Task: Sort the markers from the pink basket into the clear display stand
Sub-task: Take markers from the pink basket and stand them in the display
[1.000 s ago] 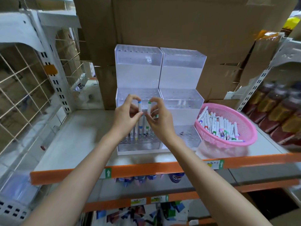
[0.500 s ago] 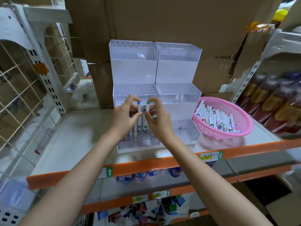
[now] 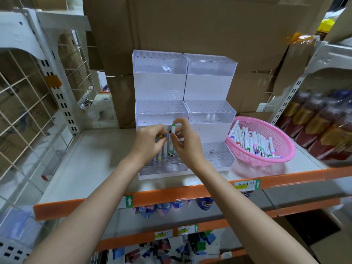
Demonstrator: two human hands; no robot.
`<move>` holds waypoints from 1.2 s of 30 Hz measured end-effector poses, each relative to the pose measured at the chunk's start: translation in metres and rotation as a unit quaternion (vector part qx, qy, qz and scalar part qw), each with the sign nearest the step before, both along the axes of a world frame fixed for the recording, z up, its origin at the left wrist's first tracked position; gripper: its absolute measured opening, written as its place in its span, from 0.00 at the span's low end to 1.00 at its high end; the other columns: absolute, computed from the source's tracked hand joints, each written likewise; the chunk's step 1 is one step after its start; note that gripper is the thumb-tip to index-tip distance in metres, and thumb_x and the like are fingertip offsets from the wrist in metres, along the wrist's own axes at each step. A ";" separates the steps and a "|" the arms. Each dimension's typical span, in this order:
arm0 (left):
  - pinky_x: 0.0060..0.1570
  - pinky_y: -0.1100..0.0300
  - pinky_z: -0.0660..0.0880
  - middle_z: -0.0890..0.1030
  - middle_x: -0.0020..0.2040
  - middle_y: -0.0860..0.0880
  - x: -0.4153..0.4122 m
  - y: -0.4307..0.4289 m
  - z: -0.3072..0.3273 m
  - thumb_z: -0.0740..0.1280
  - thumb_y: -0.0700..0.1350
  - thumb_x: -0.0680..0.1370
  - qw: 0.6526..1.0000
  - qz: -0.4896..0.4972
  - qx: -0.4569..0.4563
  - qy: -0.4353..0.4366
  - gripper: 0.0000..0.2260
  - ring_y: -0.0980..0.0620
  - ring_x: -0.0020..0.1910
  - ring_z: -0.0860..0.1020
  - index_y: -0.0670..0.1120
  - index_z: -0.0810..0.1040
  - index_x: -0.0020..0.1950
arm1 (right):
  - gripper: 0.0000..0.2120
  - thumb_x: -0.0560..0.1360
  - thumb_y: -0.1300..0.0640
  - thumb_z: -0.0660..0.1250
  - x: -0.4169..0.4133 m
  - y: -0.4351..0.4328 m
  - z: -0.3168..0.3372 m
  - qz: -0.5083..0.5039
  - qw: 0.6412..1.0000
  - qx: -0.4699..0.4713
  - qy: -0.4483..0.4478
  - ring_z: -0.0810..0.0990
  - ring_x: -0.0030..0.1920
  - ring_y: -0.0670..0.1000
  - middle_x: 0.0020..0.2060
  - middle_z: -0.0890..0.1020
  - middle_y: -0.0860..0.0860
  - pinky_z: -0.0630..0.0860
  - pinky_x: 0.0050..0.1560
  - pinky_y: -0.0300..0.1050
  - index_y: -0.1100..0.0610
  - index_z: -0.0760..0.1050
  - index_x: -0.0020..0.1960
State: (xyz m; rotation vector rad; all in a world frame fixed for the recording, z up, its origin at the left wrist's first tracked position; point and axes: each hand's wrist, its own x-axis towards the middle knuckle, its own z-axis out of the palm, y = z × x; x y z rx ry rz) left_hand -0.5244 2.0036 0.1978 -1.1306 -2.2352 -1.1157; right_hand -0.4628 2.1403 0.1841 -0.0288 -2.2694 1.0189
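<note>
Right hand [image 3: 185,141] pinches a green-capped marker [image 3: 172,139], long axis near upright, tip just over the clear display stand [image 3: 162,168] holes directly below. Left hand [image 3: 150,142] pinches another marker [image 3: 165,143] just beside. Pink basket [image 3: 282,155] lies off to the right hand's side.

Orange-edged metal shelving [image 3: 171,195] backed by stacked cardboard boxes [image 3: 190,25], with a wire grid panel [image 3: 24,103] at left.

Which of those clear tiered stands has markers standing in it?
The left stand: markers stand upright in its bottom tier, at the hands. The right stand's bottom tier shows none.
</note>
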 end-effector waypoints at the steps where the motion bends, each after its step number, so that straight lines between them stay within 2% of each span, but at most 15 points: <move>1: 0.38 0.54 0.77 0.82 0.37 0.47 0.000 0.000 -0.001 0.74 0.36 0.70 1.000 -0.001 -0.013 0.007 0.04 0.46 0.37 0.79 0.41 0.80 0.41 | 0.15 0.77 0.60 0.65 0.000 0.000 0.000 0.000 1.000 0.002 -0.002 0.79 0.35 0.51 0.39 0.78 0.51 0.78 0.37 0.51 0.45 0.64 0.56; 4: 0.38 0.53 0.77 0.82 0.38 0.46 0.001 0.000 -0.003 0.73 0.36 0.70 1.000 -0.001 -0.025 0.008 0.03 0.46 0.38 0.79 0.41 0.81 0.41 | 0.15 0.77 0.60 0.66 0.001 0.000 0.001 0.003 1.000 0.005 -0.003 0.78 0.35 0.51 0.39 0.78 0.51 0.77 0.37 0.50 0.45 0.64 0.56; 7: 0.40 0.57 0.77 0.83 0.38 0.46 0.000 0.001 0.001 0.74 0.36 0.70 1.000 0.006 -0.014 -0.008 0.03 0.47 0.38 0.80 0.41 0.83 0.42 | 0.13 0.77 0.61 0.66 0.002 -0.001 0.002 0.005 1.000 -0.004 0.001 0.78 0.34 0.50 0.38 0.77 0.50 0.77 0.37 0.50 0.50 0.66 0.57; 14: 0.39 0.59 0.73 0.82 0.38 0.45 -0.001 -0.002 0.003 0.74 0.35 0.68 0.999 0.002 -0.030 0.028 0.03 0.45 0.37 0.79 0.40 0.84 0.41 | 0.12 0.77 0.60 0.65 0.002 -0.003 0.003 -0.002 1.000 0.019 -0.008 0.78 0.35 0.49 0.39 0.76 0.48 0.77 0.38 0.49 0.55 0.69 0.59; 21: 0.38 0.51 0.76 0.77 0.42 0.46 0.002 -0.012 -0.002 0.73 0.35 0.70 0.993 0.005 -0.068 0.094 0.07 0.45 0.42 0.75 0.40 0.83 0.47 | 0.11 0.77 0.61 0.65 0.001 -0.003 0.003 -0.006 0.999 0.052 -0.011 0.80 0.36 0.52 0.41 0.77 0.52 0.78 0.37 0.52 0.56 0.68 0.58; 25: 0.48 0.48 0.76 0.76 0.42 0.46 0.005 -0.014 -0.004 0.72 0.35 0.71 0.993 0.012 -0.062 0.096 0.09 0.45 0.42 0.75 0.40 0.83 0.51 | 0.11 0.78 0.61 0.64 0.002 -0.001 0.004 -0.011 0.998 0.057 -0.023 0.80 0.37 0.51 0.43 0.77 0.51 0.77 0.38 0.50 0.55 0.67 0.59; 30: 0.42 0.51 0.76 0.77 0.43 0.46 0.009 -0.017 -0.003 0.71 0.35 0.72 0.992 0.017 -0.071 0.104 0.11 0.46 0.43 0.75 0.41 0.83 0.53 | 0.12 0.77 0.61 0.64 -0.001 0.000 0.002 -0.015 0.996 0.086 -0.030 0.80 0.36 0.54 0.43 0.77 0.51 0.77 0.38 0.51 0.52 0.65 0.57; 36: 0.43 0.53 0.75 0.77 0.43 0.47 0.008 -0.018 -0.005 0.70 0.35 0.72 0.991 0.018 -0.074 0.107 0.12 0.46 0.44 0.74 0.42 0.82 0.55 | 0.09 0.75 0.63 0.66 0.002 0.002 -0.005 -0.014 0.995 0.098 -0.032 0.79 0.35 0.53 0.42 0.74 0.48 0.77 0.37 0.51 0.58 0.70 0.54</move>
